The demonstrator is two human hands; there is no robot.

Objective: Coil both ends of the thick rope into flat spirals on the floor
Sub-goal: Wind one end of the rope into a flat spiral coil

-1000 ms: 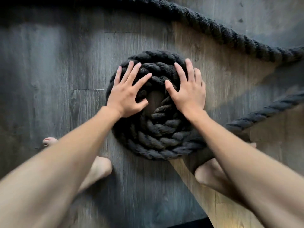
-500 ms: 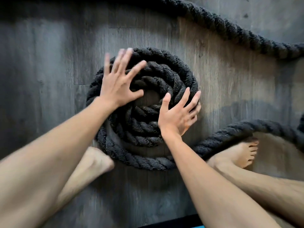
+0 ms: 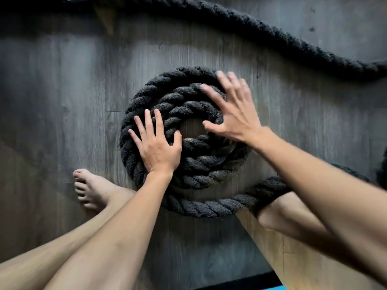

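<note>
A thick black twisted rope lies in a flat spiral (image 3: 201, 164) on the grey wood floor, with a small bare gap at its centre. My left hand (image 3: 158, 147) rests flat on the spiral's left side, fingers spread. My right hand (image 3: 232, 114) presses flat on the upper right turns, fingers spread and blurred. The outermost turn (image 3: 209, 207) sits loose below the spiral and runs off right under my right forearm. Neither hand grips the rope.
Another stretch of the same rope (image 3: 261, 32) snakes across the floor at the top, toward the right edge. My bare left foot (image 3: 90, 189) stands left of the coil, and my right leg (image 3: 289, 218) is beside the loose turn. A dark mat edge (image 3: 240, 282) shows at the bottom.
My left hand slid from the spiral's upper left down to its left side. My right hand moved from the lower right up to the upper right. The coil has turned and its outer turn loosened.
</note>
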